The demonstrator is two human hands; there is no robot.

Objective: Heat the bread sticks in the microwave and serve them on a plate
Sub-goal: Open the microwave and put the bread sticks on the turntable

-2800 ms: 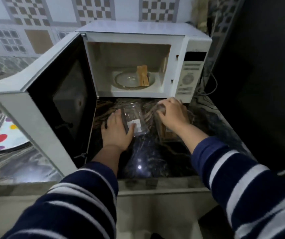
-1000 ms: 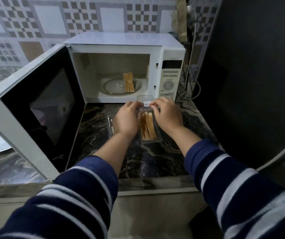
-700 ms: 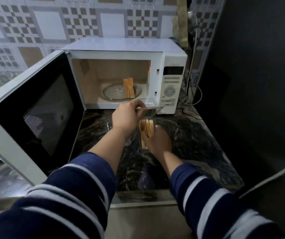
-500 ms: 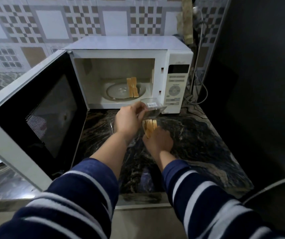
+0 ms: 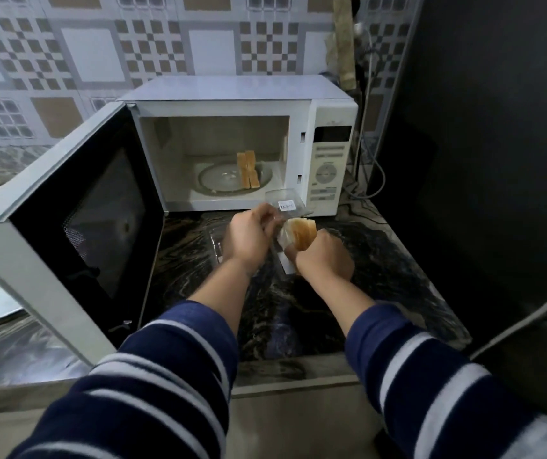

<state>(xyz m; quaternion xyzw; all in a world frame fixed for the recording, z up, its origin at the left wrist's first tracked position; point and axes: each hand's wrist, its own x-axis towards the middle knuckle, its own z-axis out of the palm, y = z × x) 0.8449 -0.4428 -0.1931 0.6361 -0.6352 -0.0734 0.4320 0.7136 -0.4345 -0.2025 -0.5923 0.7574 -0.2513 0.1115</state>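
Left hand (image 5: 249,231) pinches the clear lid (image 5: 286,204) up out of the way so right hand (image 5: 323,256) can grip bread sticks (image 5: 302,234) for the open microwave (image 5: 242,144).

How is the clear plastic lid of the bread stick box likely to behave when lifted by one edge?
The clear plastic lid looks thin, so it is probably light and may flex. The left hand pinches just one edge, which suggests little weight. Its glossy surface could be slippery. The right hand grips bread sticks taken from beneath it.
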